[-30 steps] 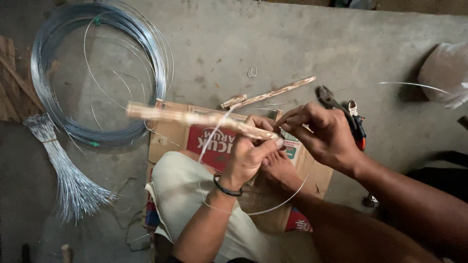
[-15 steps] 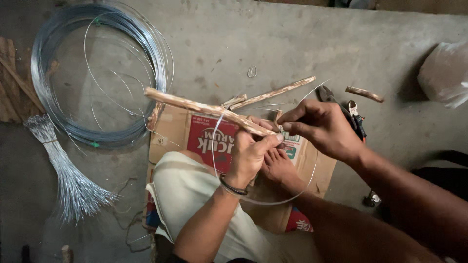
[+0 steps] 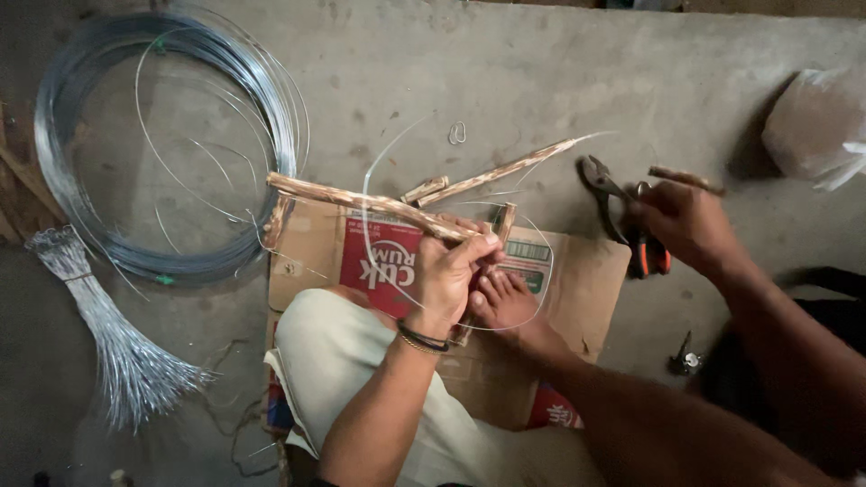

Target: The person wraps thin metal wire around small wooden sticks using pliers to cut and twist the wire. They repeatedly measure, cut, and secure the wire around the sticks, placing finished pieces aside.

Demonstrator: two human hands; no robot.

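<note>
My left hand (image 3: 448, 278) grips a long rough wooden stick (image 3: 352, 196) near its right end, above a flattened cardboard box (image 3: 586, 271). A thin wire (image 3: 379, 171) loops around the stick and my hand. My bare foot (image 3: 502, 299) lies just right of that hand. My right hand (image 3: 683, 221) has reached out to the right, its fingers curled over the pliers (image 3: 603, 183) with orange handles that lie on the concrete floor. A small short stick (image 3: 687, 179) lies just behind this hand.
A large coil of grey wire (image 3: 171, 135) lies at the upper left, with a bundle of cut wires (image 3: 113, 347) below it. Another long stick (image 3: 505, 169) and a short stub (image 3: 424, 189) lie on the floor. A plastic bag (image 3: 816, 126) sits far right, a small metal piece (image 3: 686, 361) lower right.
My right hand has left the stick and wire and moved right onto the pliers. The left hand keeps holding the stick, whose far end has tilted slightly.
</note>
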